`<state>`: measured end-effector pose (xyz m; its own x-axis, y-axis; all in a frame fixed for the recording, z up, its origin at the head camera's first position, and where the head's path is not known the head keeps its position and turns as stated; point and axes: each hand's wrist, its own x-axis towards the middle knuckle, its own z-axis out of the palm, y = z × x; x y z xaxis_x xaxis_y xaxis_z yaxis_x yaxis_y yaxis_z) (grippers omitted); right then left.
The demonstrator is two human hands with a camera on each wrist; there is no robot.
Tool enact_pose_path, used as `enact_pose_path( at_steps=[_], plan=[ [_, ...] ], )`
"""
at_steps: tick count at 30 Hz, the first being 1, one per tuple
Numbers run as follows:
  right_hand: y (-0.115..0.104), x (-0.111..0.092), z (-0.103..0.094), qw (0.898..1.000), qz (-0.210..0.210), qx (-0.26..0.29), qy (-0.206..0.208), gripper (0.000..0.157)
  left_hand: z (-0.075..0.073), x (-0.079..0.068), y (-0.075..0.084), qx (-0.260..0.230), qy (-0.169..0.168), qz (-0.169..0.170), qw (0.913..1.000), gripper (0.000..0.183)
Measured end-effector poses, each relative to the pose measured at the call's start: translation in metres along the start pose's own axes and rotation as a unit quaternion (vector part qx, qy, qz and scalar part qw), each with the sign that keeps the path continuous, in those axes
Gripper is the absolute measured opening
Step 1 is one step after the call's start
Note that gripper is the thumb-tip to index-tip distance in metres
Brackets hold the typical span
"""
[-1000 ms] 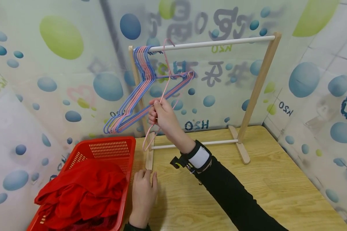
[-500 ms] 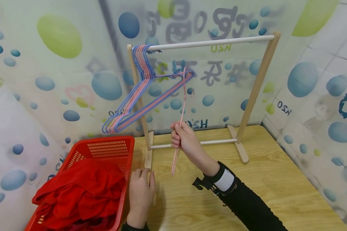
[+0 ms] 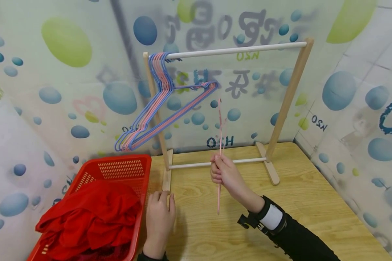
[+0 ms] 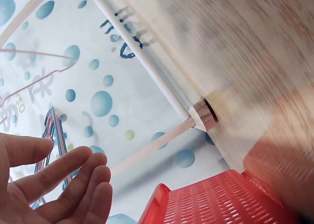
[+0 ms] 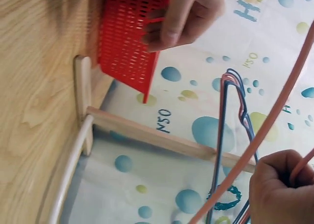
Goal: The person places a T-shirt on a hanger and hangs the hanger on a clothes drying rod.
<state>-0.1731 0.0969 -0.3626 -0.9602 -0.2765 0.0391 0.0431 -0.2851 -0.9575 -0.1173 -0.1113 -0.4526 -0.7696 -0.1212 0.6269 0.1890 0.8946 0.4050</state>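
Observation:
My right hand (image 3: 227, 175) grips a pink clothes hanger (image 3: 220, 127), held edge-on to the head view in front of the rack. In the right wrist view the hanger's pink wire (image 5: 265, 128) crosses close to the camera, and the fingers (image 5: 279, 184) curl round it. My left hand (image 3: 160, 217) holds nothing; it is beside the right wall of the red basket (image 3: 147, 188). Its fingers (image 4: 73, 184) are loosely bent in the left wrist view. Several blue and pink hangers (image 3: 161, 87) hang bunched at the left end of the rack's white rail (image 3: 235, 51).
Crumpled red cloth (image 3: 91, 217) fills the basket at the left. The rack's wooden right post (image 3: 290, 98) and its foot (image 3: 271, 170) stand on the wooden table (image 3: 313, 203). A patterned sheet (image 3: 101, 36) hangs behind and at the sides.
My right hand has taken the pink hanger down from the rail and brought it right, lower and nearer, turning it edge-on. My left hand has barely moved.

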Motion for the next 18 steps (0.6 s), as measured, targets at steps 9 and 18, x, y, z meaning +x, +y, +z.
enact_pose_path(
  at_steps=[9,18],
  plan=[
    [0.015,-0.022,-0.026,0.997,0.019,-0.072,-0.003,0.026,-0.002,0.000,0.001,0.004,-0.001,0.002,1.0000,0.012],
    [0.019,-0.041,-0.041,0.993,0.035,-0.109,-0.011,0.034,-0.018,0.002,0.008,-0.007,0.021,0.016,0.9996,0.014]
  ],
)
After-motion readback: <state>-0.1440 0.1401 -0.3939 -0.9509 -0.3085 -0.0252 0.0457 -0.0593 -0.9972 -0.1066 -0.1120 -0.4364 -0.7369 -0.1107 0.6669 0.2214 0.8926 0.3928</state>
